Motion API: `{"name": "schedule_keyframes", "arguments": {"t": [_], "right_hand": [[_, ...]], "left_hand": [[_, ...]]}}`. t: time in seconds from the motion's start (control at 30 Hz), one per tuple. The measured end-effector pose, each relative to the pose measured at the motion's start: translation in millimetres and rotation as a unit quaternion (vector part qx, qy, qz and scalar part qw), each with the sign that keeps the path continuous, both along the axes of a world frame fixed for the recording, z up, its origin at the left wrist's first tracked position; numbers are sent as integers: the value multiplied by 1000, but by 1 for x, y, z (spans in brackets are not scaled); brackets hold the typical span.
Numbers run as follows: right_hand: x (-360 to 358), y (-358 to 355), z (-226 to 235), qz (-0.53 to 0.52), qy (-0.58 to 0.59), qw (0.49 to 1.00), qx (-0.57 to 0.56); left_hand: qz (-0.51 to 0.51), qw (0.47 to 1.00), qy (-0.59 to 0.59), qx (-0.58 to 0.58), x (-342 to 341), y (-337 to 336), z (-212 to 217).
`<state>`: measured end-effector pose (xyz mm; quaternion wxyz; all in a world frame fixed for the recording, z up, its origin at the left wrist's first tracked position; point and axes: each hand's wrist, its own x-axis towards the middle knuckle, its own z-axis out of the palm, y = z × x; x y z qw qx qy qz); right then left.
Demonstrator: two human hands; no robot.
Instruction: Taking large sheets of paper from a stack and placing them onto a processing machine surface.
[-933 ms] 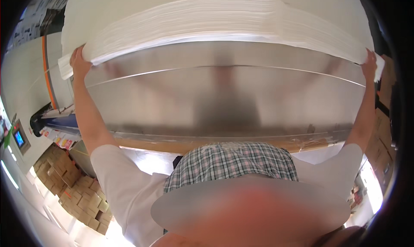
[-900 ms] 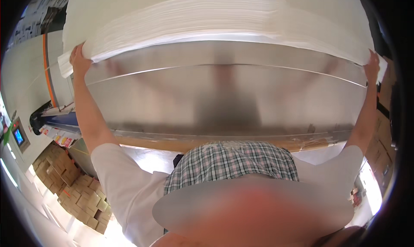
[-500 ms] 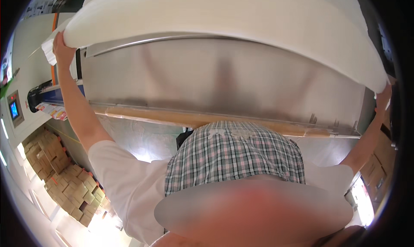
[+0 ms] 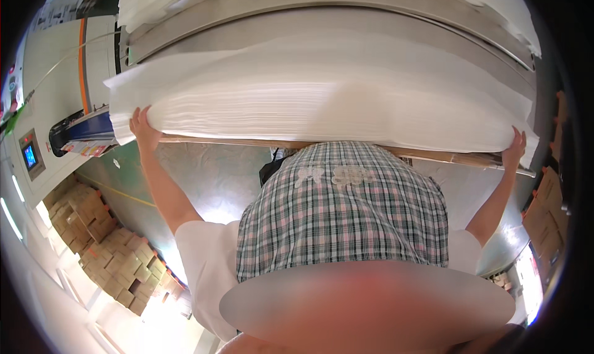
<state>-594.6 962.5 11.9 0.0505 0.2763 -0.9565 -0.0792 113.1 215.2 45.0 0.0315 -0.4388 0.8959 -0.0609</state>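
Note:
A thick layered stack of white sheets [image 4: 266,110] lies across the metal table, its many edges showing along the front. Its material, cloth or foam, I cannot tell. At the front left corner my left hand [image 4: 143,130] rests on the stack with fingers spread. My right hand [image 4: 515,147] touches the front right corner the same way, fingertips apart over the edge. Bare metal of the table [image 4: 309,19] shows behind the stack.
A brown edge strip [image 4: 445,155] runs along the table front, close to my plaid apron [image 4: 346,218]. To the left stands a white machine with a small lit screen [image 4: 30,156]. Cardboard boxes [image 4: 120,264] are piled at lower left, and more cardboard [image 4: 547,199] leans at right.
The white stack has come down from raised in both hands to lying on the table. Both hands have moved inward and nearer to me, and their grip has loosened.

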Motion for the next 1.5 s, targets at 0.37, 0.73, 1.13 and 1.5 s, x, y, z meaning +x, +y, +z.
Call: {"name": "schedule_keyframes", "arguments": {"t": [0.37,0.73,1.13,1.5], "right_hand": [[-113,-30,30,33,-252,933,255],[-181,-116,-6,-74,-348,885,300],[156,-387,60,290,-384,814,-324],[304,-543,37,452,-359,777,-251]], "left_hand": [[103,903,-283,307,-92,-79,46],[25,972,-75,220,-156,-112,-17],[-132,916,366,96,-199,125,10],[-31,962,250,-103,-109,27,-23]]}}
